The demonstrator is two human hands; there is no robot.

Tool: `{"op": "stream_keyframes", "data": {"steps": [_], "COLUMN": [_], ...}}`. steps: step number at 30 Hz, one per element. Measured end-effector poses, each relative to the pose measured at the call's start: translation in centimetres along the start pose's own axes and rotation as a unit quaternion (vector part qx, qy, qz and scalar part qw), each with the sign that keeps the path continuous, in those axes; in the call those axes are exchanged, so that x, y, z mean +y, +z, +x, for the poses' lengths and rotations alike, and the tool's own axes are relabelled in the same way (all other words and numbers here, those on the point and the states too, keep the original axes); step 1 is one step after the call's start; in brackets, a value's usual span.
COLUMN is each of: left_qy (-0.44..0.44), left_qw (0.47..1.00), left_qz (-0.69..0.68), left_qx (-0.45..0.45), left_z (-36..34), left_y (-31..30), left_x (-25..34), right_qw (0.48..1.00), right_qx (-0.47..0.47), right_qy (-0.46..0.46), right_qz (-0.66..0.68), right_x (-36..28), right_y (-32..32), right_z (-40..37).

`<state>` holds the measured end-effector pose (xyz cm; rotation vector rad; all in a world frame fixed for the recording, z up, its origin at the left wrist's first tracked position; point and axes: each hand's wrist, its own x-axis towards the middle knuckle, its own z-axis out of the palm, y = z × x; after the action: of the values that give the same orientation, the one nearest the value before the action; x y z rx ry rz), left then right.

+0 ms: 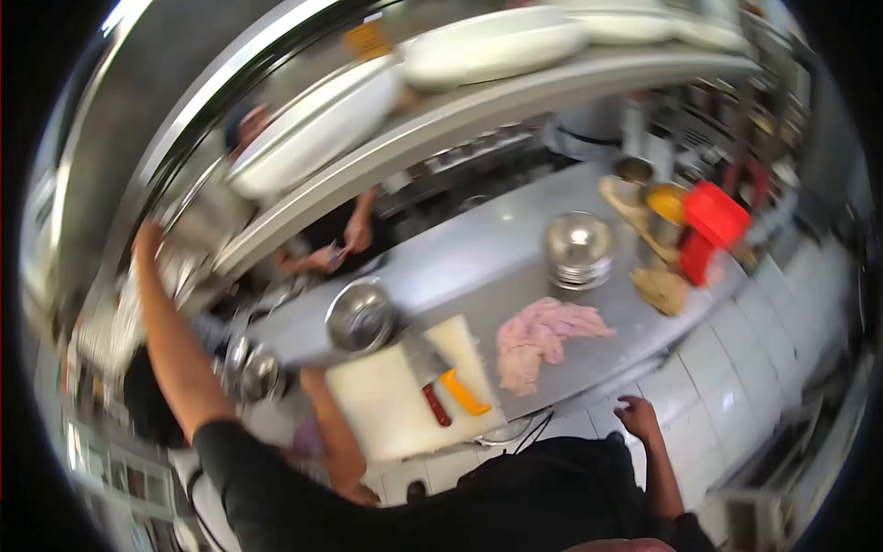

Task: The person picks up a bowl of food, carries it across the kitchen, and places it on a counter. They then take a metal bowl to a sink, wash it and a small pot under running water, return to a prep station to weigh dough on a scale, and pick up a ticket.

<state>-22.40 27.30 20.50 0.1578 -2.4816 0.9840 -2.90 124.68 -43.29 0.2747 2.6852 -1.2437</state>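
Observation:
My left hand (147, 241) is raised at the far left, at blurred metal ware (189, 230) by the end of the steel shelf (515, 97); its grip is too blurred to read. My right hand (638, 416) hangs low by the front edge of the steel counter (478, 248), fingers loosely apart and holding nothing. On the counter lies a pile of raw pale pink meat (543, 339). Beside it a white cutting board (391, 409) carries a red-handled knife (436, 405) and an orange-handled knife (463, 394).
A steel bowl (361, 317) sits behind the board, and stacked steel bowls (578, 248) stand further right. A red container (714, 225) and a pot of yellow contents (666, 204) stand at the counter's end. White platters (492, 46) rest on the shelf. Another person's hands (345, 244) work across the counter.

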Motion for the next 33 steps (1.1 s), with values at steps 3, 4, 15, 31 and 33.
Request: {"op": "stream_keyframes", "data": {"steps": [3,4,15,31,33], "left_qy": [0.009,-0.005,-0.231,0.502,0.513], "left_qw": [0.995,0.997,0.797,0.509,0.471], "left_qz": [0.085,0.074,-0.276,-0.689,-0.701], "left_qx": [0.045,0.033,0.485,-0.118,-0.15], "left_z": [0.8,1.1,-8.5,-22.2,-24.6], "left_y": [2.6,2.0,-36.4,-59.8,-61.0], "left_x": [-1.3,-1.0,26.8,80.0,87.8], "right_qw": [0.999,0.999,0.998,0.963,0.945], "right_qx": [-0.016,-0.007,-0.004,0.176,0.203], "right_qy": [0.042,0.038,0.056,0.185,0.231], "right_qz": [0.006,0.002,-0.037,0.084,0.107], "right_x": [-0.7,-0.6,3.1,24.6,28.1], "right_y": [-0.5,-0.5,-3.5,-15.3,-16.3], "right_z": [-1.2,-1.3,-2.3,-13.9,-16.5]}}
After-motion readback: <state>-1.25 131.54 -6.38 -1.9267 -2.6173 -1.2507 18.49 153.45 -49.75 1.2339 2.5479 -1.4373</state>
